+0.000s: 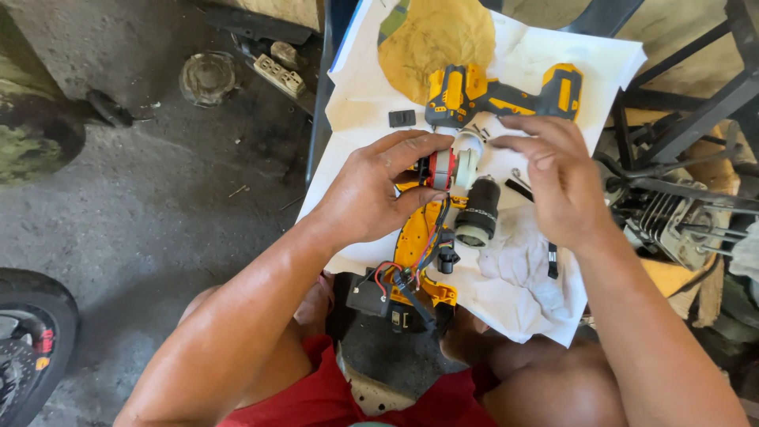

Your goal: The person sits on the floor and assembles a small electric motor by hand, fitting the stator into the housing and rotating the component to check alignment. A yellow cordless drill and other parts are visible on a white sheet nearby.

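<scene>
My left hand [378,188] grips a small electric motor [452,164] with a red band and a white fan end, wires trailing from it. Below it lies an opened yellow drill housing half [417,237] with red and black wires and a switch block. My right hand [557,175] hovers just right of the motor, fingers curled and spread, holding nothing that I can see. A black gearbox and chuck [477,212] lies between the two hands. The other yellow and black housing half [501,93] rests farther back on the white paper [360,107].
A small black plastic piece [402,119] and loose screws lie on the paper near the far housing half. A crumpled white rag [518,257] lies under my right wrist. An engine [672,221] stands at right, a tyre [28,340] at lower left, a round metal part [208,77] on the concrete floor.
</scene>
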